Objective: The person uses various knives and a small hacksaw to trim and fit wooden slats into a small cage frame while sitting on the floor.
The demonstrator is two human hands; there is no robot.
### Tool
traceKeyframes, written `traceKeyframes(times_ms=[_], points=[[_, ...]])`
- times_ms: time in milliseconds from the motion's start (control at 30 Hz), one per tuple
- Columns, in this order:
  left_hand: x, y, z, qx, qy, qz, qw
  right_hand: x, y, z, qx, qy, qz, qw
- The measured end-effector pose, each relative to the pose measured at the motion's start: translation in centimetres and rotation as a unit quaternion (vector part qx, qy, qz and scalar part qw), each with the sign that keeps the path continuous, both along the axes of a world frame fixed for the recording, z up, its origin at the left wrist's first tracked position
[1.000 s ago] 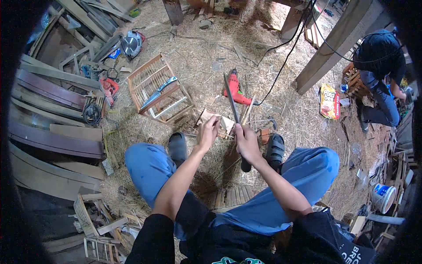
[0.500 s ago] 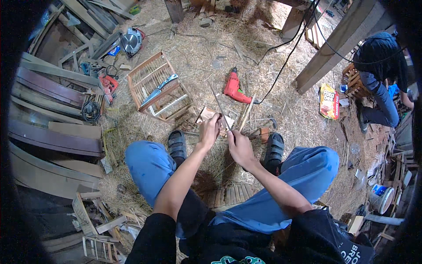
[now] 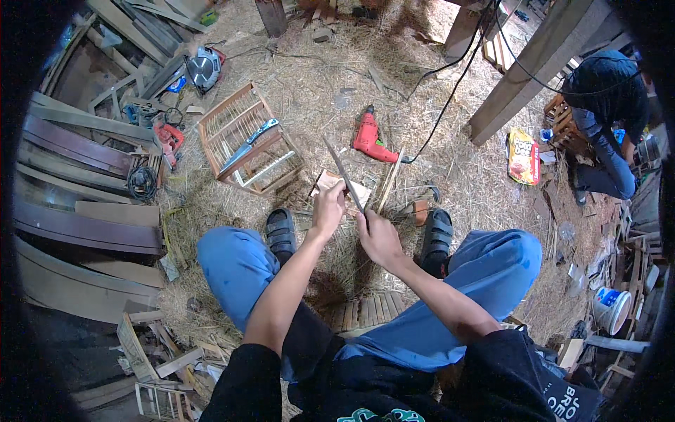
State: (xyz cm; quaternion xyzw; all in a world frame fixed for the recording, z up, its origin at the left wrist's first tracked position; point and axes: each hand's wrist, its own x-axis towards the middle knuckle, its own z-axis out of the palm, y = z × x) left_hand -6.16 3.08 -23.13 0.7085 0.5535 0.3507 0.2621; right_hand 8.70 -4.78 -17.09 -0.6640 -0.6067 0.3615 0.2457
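My right hand point(image 3: 380, 238) is closed round the handle end of a long, narrow knife point(image 3: 340, 169), its blade slanting up and to the left. My left hand point(image 3: 328, 209) is pinched close beside the blade, and what its fingers hold is too small to make out. Just beyond both hands, a pale flat piece of wood point(image 3: 356, 190) lies on the straw-covered ground. A wooden cage-like frame with thin bars point(image 3: 232, 119) sits ahead to the left, with a blue-handled knife or saw point(image 3: 247, 146) resting across it.
A red power drill point(image 3: 371, 138) lies ahead, its black cord rising rightward. A circular saw point(image 3: 204, 70) and another red tool point(image 3: 169, 141) lie left, near stacked curved boards point(image 3: 84, 221). At right are a wooden post point(image 3: 538, 74), a yellow-red packet point(image 3: 523, 156), a white bucket point(image 3: 611, 310) and a crouching person point(image 3: 606, 95).
My left hand has shifted slightly left and down, and the knife's tip has swung a little to the left. The view has moved slightly; the cage and drill stay put.
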Motion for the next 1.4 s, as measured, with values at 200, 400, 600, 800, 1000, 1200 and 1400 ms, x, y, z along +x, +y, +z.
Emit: traceKeyframes(times_ms=[200, 400, 600, 800, 1000, 1200, 1400], points=[[-0.7, -0.1, -0.8, 0.007, 0.001, 0.001, 1.0, -0.4, -0.4, -0.1, 0.007, -0.063, 0.022, 0.998], [-0.6, -0.4, -0.6, 0.001, -0.06, 0.003, 0.998, -0.4, -0.6, -0.5, 0.003, -0.038, 0.034, 0.999], [-0.8, 0.0, -1.9, -0.028, -0.083, 0.017, 0.996, -0.3, -0.4, -1.1, 0.015, -0.028, 0.027, 0.999], [-0.4, 0.4, -3.4, -0.055, -0.193, 0.047, 0.978, 0.0, -0.2, -0.8, 0.001, -0.096, 0.051, 0.994], [0.1, 0.3, -2.3, -0.052, -0.141, 0.042, 0.988, 0.3, -0.1, -1.3, 0.023, -0.112, 0.033, 0.993], [0.1, -0.1, -0.5, -0.025, 0.009, 0.032, 0.999, 0.4, 0.0, -0.5, 0.016, -0.105, 0.03, 0.994], [0.1, -0.2, -0.3, -0.006, 0.057, 0.035, 0.998, 0.6, 0.1, -0.4, 0.031, -0.106, 0.043, 0.993]])
